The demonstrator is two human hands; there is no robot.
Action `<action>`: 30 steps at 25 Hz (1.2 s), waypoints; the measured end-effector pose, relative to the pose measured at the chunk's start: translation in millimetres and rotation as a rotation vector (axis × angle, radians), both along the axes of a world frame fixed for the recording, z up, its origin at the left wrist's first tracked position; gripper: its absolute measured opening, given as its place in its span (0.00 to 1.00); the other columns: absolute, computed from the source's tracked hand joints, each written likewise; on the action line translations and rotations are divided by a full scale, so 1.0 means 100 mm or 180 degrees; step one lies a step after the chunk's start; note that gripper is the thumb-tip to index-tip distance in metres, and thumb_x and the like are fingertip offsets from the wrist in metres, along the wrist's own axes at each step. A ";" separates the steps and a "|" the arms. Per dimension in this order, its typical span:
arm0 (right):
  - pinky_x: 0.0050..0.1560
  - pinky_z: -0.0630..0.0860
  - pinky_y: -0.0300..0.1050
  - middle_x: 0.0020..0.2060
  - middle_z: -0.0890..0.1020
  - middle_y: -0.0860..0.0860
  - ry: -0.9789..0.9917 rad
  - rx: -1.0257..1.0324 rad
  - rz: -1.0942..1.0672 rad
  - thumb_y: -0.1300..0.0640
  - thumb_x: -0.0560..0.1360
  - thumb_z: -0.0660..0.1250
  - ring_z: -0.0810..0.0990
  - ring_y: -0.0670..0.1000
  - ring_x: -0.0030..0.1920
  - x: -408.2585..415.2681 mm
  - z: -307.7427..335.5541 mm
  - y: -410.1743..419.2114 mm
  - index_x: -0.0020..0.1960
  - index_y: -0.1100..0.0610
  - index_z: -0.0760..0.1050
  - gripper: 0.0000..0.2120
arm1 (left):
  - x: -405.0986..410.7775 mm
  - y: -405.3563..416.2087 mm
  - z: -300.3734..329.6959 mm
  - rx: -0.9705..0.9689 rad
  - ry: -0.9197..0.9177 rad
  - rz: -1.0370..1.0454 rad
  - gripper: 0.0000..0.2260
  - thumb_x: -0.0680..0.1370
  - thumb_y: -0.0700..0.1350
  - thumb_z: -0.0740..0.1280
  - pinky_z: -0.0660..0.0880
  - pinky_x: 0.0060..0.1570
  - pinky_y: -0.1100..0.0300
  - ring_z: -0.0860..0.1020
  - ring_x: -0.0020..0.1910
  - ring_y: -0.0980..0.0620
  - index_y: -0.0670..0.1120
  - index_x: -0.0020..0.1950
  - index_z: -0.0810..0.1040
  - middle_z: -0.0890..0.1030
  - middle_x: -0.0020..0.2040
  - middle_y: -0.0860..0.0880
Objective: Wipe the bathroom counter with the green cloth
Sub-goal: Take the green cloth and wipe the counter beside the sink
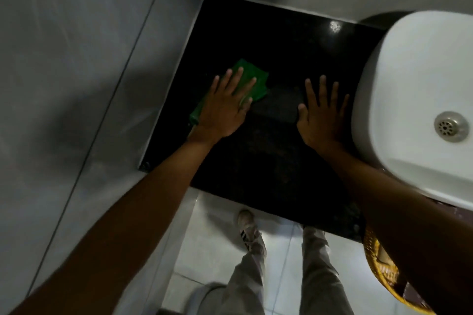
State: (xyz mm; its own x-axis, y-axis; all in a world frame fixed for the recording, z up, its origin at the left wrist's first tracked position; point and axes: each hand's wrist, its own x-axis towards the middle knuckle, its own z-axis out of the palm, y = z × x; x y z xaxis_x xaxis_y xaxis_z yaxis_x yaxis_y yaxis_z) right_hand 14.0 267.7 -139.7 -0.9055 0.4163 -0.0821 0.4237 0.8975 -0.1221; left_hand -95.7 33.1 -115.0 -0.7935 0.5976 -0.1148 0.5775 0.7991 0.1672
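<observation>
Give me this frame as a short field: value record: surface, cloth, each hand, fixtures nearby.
surface: black counter, set in a corner of grey walls
cloth: green cloth, lying flat on the counter near its left edge
left hand: palm down on the cloth, fingers spread
right hand: flat on bare counter, fingers spread, beside the basin
fixture: white basin on the right, metal drain visible
below: tiled floor, person's legs, one shoe

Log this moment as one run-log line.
step: wiping | left hand: flat on green cloth, left part of black counter | right hand: flat on counter beside white sink, no cloth
</observation>
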 end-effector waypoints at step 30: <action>0.78 0.34 0.52 0.82 0.58 0.50 0.0658 -0.0827 0.0086 0.34 0.81 0.48 0.50 0.55 0.83 -0.31 0.20 0.09 0.80 0.47 0.62 0.32 | -0.74 0.60 0.35 -0.0006 -0.0127 -0.0383 0.31 0.82 0.42 0.62 0.46 0.84 0.44 0.53 0.85 0.38 0.48 0.85 0.57 0.55 0.86 0.42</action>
State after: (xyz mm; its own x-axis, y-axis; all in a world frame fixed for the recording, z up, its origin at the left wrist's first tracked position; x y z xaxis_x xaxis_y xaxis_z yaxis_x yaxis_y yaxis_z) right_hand -17.5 276.9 -120.0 -0.9245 0.3812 0.0043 0.3426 0.8356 -0.4294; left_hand -170.0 93.0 -80.2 -0.7108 0.6881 -0.1461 0.6623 0.7246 0.1905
